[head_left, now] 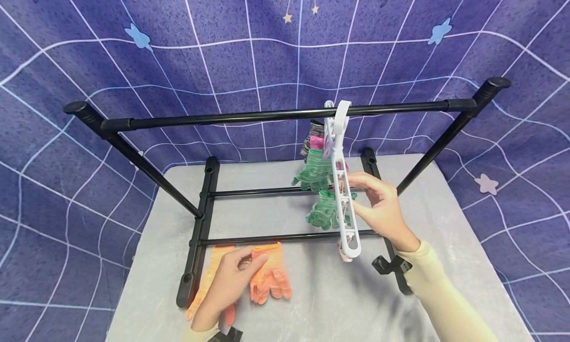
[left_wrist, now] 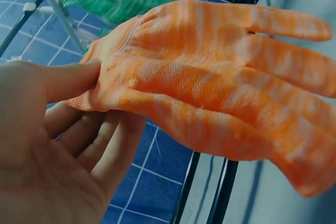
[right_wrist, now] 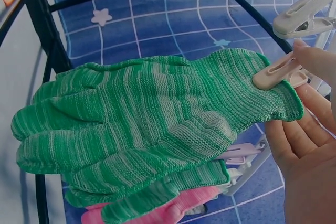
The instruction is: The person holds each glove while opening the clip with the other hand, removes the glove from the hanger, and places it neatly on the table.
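Observation:
My left hand (head_left: 229, 280) pinches the cuff of an orange-and-white knit glove (left_wrist: 194, 66) between thumb and fingers, its fingers hanging loose. Another orange glove (head_left: 218, 258) lies partly under that hand, on the table. On the right, my right hand (head_left: 385, 211) is at the white clip hanger (head_left: 340, 129), which hooks over the rack's top bar. Its thumb presses on a beige clothespin (right_wrist: 270, 76) that sits on the cuff of a green striped glove (right_wrist: 157, 103), with the fingers behind the cuff. An unused-looking clothespin (right_wrist: 302, 17) is beside it.
A black rack (head_left: 222, 118) stands on the grey table (head_left: 320, 292), with two lower crossbars. Farther along the hanger hang another green glove (head_left: 317, 166), a pink one (head_left: 317, 142) and a dark grey one (head_left: 315, 128). A blue-purple patterned cloth (head_left: 267, 70) forms the backdrop.

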{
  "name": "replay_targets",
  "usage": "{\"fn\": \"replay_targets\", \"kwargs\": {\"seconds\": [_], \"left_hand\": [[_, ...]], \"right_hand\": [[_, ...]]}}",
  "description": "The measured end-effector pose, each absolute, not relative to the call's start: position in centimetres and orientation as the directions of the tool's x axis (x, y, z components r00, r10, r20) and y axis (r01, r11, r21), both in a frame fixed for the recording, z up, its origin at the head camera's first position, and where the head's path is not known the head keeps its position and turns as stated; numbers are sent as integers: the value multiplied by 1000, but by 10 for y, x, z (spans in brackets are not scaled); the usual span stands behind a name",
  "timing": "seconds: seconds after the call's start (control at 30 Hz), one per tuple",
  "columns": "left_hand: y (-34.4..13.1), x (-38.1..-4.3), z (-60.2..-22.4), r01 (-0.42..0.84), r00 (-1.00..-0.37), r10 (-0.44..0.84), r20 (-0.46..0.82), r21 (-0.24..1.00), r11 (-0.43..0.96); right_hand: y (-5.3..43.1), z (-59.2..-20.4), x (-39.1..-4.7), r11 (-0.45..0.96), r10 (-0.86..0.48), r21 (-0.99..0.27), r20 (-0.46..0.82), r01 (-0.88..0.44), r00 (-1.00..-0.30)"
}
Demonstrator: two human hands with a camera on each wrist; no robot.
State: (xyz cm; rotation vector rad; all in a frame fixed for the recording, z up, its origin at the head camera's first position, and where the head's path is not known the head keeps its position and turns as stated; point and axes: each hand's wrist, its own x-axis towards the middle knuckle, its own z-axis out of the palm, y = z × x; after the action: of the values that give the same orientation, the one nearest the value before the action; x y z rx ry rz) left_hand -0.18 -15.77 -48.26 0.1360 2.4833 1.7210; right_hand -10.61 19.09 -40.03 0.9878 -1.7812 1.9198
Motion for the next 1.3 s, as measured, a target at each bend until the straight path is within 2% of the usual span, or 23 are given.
{"fn": "replay_targets", "kwargs": {"seconds": [0.13,0.27,0.8,1.13,1.3], "left_hand": [[-166,0,-482,-63,-970,206,-130,951,302],[-173,1,-486,-72,-961,232,-153,944,322],[-188,-10,-513,-82,-971,158,-178,874,478],[-194,-11,-524,-86,-979,119,-167,860,502],[-198,-12,-529,-109,-975,111,-193,848,519]], "right_hand": [[191,-400,-107,-148,-207,-727,685,-670,-698],[192,-400,-107,-148,-210,-725,687,-672,-696],[191,-400,-108,-137,-222,-728,684,-672,-695],[190,-399,-105,-104,-213,-748,661,-656,-720],[190,-402,-106,-122,-216,-737,674,-665,-707]]}}
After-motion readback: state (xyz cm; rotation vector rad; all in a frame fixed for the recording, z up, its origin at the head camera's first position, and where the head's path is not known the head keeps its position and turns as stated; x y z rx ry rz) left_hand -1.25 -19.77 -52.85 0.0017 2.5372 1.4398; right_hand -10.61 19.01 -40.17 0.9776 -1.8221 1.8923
